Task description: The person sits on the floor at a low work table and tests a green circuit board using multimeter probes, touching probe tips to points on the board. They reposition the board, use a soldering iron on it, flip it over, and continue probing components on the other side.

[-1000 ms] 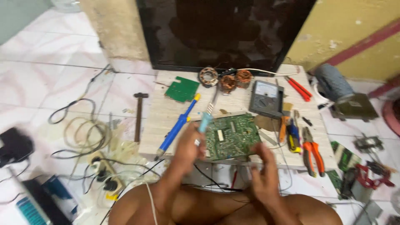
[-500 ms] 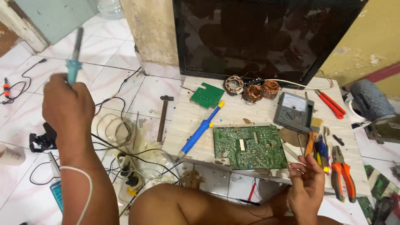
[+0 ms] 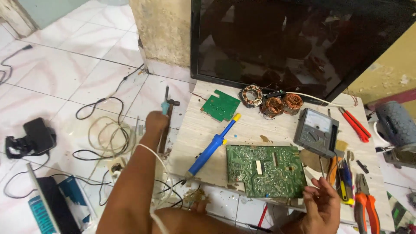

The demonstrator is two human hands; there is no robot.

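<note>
The left hand (image 3: 155, 122) is extending out over the tiled floor (image 3: 65, 73), just off the left edge of the worktop (image 3: 251, 130), and its grip is clenching around a soldering iron with a teal handle (image 3: 165, 105); the thin metal tip is pointing up and away from the person. A white cable (image 3: 156, 160) is running along the left forearm towards the body. Directly beyond the hand, a hammer (image 3: 167, 125) is lying on the floor, partly hidden by the fist. The right hand (image 3: 321, 207) is hovering at the near right edge of the worktop, grip released, fingers loosely spread and holding nothing; its fingertips are sitting just beside the lower right corner of the large green circuit board (image 3: 265, 170), and whether they are touching it cannot be told. A blue desoldering pump with a yellow end cap (image 3: 212, 146) is lying diagonally on the worktop, left of the large board. A smaller green circuit board (image 3: 220, 105) is resting near the far left corner. Copper-wound motor coils (image 3: 273, 103) are sitting along the far edge, in front of the dark flat screen (image 3: 299, 43) leaning against the wall. An analogue multimeter (image 3: 316, 131) is lying right of the coils, with red-handled cutters (image 3: 354, 123) farther right. Orange-handled pliers (image 3: 366, 208) and screwdrivers (image 3: 340, 177) are lying just right of the right hand. Coiled cables (image 3: 104, 130) are lying on the floor left of the worktop.
</note>
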